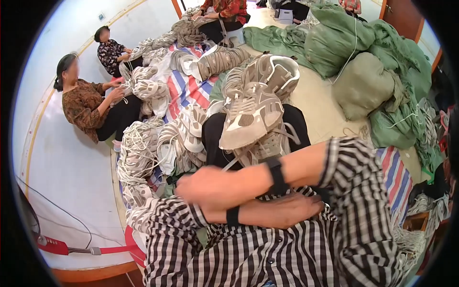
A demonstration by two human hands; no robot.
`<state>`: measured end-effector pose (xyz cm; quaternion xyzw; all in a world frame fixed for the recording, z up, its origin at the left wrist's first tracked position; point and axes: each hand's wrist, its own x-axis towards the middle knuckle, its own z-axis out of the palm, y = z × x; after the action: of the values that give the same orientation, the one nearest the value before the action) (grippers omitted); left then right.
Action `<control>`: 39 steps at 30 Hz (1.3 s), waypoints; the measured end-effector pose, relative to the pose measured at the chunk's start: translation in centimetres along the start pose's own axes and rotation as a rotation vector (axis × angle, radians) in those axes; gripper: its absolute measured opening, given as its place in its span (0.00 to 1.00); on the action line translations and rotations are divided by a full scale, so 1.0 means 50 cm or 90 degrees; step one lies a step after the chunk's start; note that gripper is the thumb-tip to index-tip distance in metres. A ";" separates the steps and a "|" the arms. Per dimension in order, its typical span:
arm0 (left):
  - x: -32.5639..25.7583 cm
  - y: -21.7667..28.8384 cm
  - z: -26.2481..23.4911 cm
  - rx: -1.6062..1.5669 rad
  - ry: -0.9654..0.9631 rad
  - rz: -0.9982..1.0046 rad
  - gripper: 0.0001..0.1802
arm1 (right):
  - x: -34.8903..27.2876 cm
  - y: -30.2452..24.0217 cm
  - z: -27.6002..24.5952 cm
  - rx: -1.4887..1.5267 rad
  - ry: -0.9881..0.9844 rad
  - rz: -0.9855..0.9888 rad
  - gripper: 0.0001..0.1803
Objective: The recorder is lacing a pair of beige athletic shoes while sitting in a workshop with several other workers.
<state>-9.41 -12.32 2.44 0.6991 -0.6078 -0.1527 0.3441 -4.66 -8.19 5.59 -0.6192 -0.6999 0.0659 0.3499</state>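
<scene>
Your 2 forearms crossed in front of your chest. Your right hand [203,187], coming from a black-and-white checked sleeve with a black wristband, reached across to your left side, its fingers loosely curled; whether it gripped anything could not be told through the motion blur. Your left hand [294,210] lay lower, crossed to the right and resting flat against your checked shirt [267,253], fingers relaxed and holding nothing that showed.

Just beyond your hands, a grey-and-cream sneaker [251,115] rested sole-up and tilted on your lap, over black trousers [213,136], probably set there to stay within reach. Its tread was pale, with darker grey panels, and loose white laces [287,136] trailed from it toward your wrists. More sneakers of the same kind were stacked behind it.

To your left, heaps of matching shoes and bundled white laces [138,148] lay on a striped tarp [184,91]. 3 other people sat along the pale floor handling shoes. Bulging green sacks [363,83] were piled to your right.
</scene>
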 end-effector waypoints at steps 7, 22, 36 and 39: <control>-0.035 -0.009 0.007 -0.119 0.135 0.096 0.04 | 0.028 -0.013 -0.047 0.128 0.081 -0.093 0.10; 0.027 -0.012 -0.072 -0.006 0.290 -0.136 0.13 | -0.440 0.083 -0.084 -0.275 0.217 0.535 0.26; -0.117 -0.168 -0.199 0.326 0.351 -0.495 0.13 | -0.406 0.143 -0.141 -0.303 0.460 0.478 0.05; -0.120 -0.178 -0.193 0.330 0.367 -0.483 0.11 | -0.385 0.133 -0.150 -0.182 0.578 0.481 0.06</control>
<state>2.03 -3.53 2.21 0.9450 -0.2117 0.0865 0.2340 4.85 -26.80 -0.16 -0.8320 -0.2143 -0.1793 0.4792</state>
